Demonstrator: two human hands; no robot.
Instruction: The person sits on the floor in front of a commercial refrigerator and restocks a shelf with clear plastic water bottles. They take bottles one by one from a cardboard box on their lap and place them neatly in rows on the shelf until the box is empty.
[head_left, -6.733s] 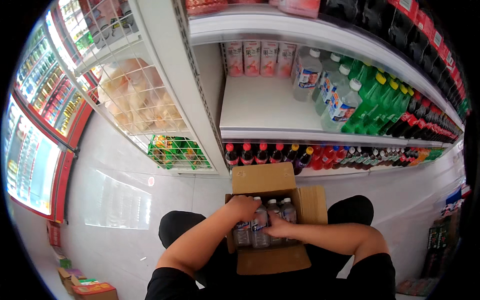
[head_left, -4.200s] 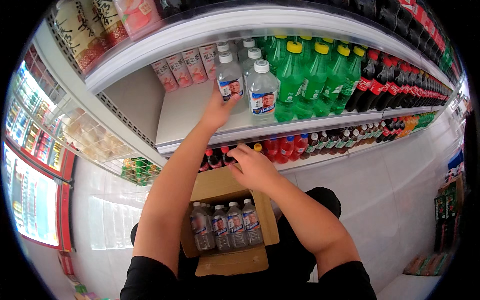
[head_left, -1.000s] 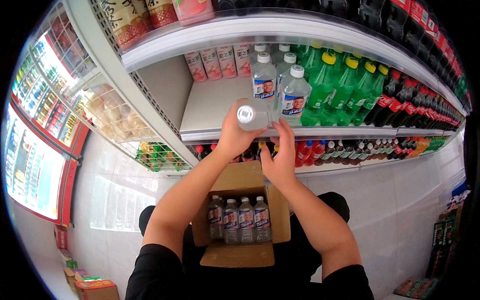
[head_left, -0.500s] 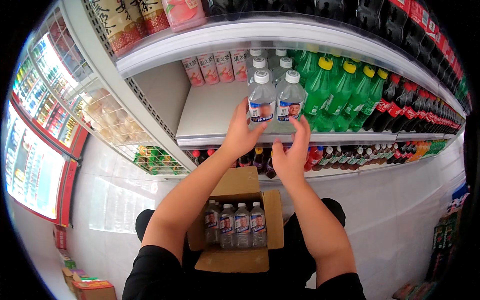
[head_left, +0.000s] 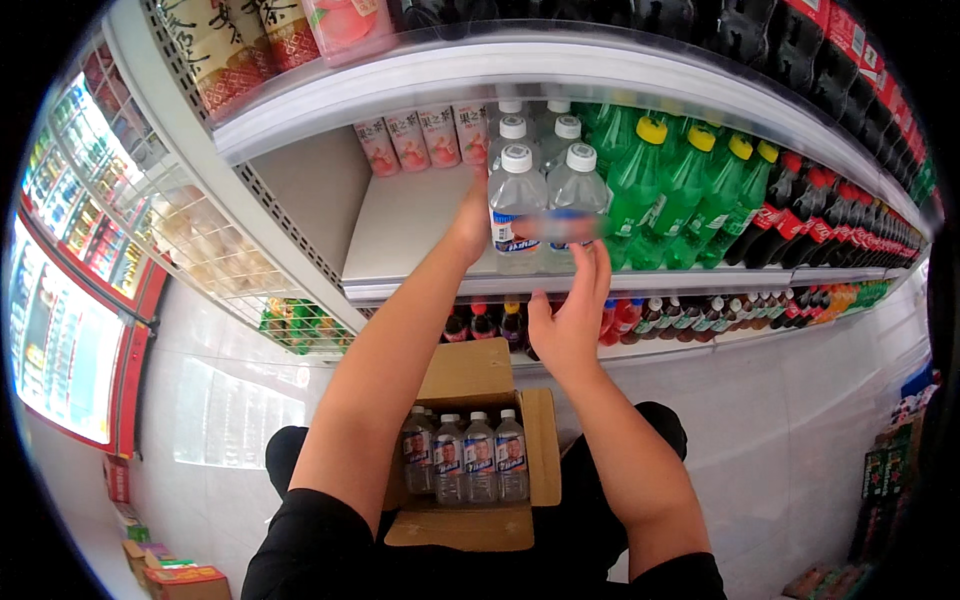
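Two columns of clear water bottles with white caps stand upright on the middle shelf (head_left: pixel 410 225). The front-left bottle (head_left: pixel 517 190) and front-right bottle (head_left: pixel 577 185) are at the shelf's edge. My left hand (head_left: pixel 474 222) lies along the left side of the left column, fingers stretched back and partly hidden. Just below the front-right bottle's label, my right hand (head_left: pixel 572 318) has its fingers extended and thumb apart, nothing in it; whether a fingertip touches the bottle I cannot tell. Between my legs sits an open cardboard box (head_left: pixel 545 450) with several similar bottles (head_left: pixel 480 455).
Green bottles (head_left: pixel 650 190) with yellow caps stand right of the water, dark cola bottles (head_left: pixel 785 215) beyond. Pink-and-white cartons (head_left: pixel 420 138) line the back left. A shelf edge (head_left: pixel 480 75) overhangs. A wire rack (head_left: pixel 205 240) and red-framed coolers (head_left: pixel 125 360) are at left.
My left hand has slid from the front-left bottle's front to the column's left side, farther in. My right hand has dropped slightly. The view has shifted a little.
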